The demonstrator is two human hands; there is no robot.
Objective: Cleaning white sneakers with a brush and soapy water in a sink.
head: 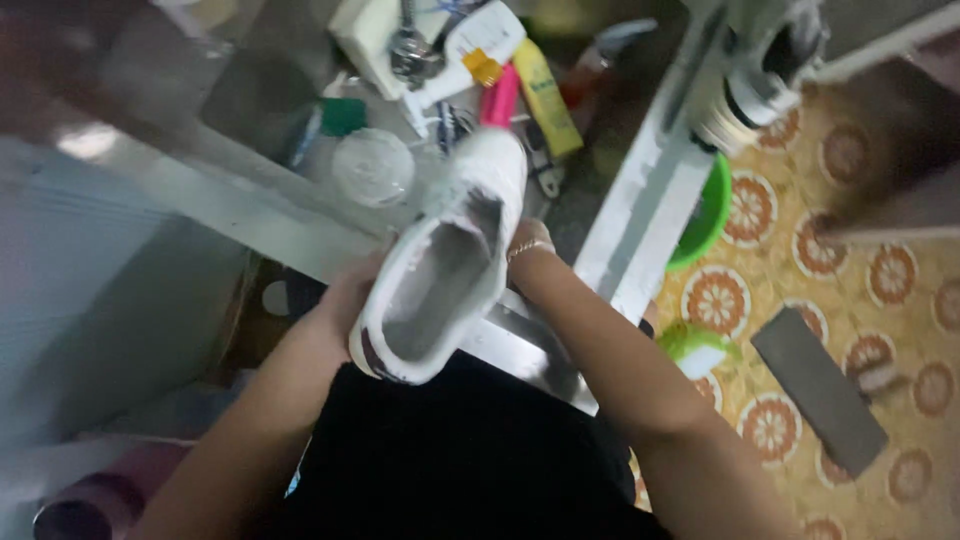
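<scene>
Head view shows a metal counter over orange-patterned floor tiles, a yellow tube and white bottle at upper centre, while the left hand and right hand clasp a white shoe mid-frame.

Both hands raised — fingers curled.

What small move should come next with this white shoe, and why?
Probably tilt the white shoe so its toe dips toward the cluttered tray. The left hand and right hand flank it with the opening facing up and the sole hidden.
</scene>
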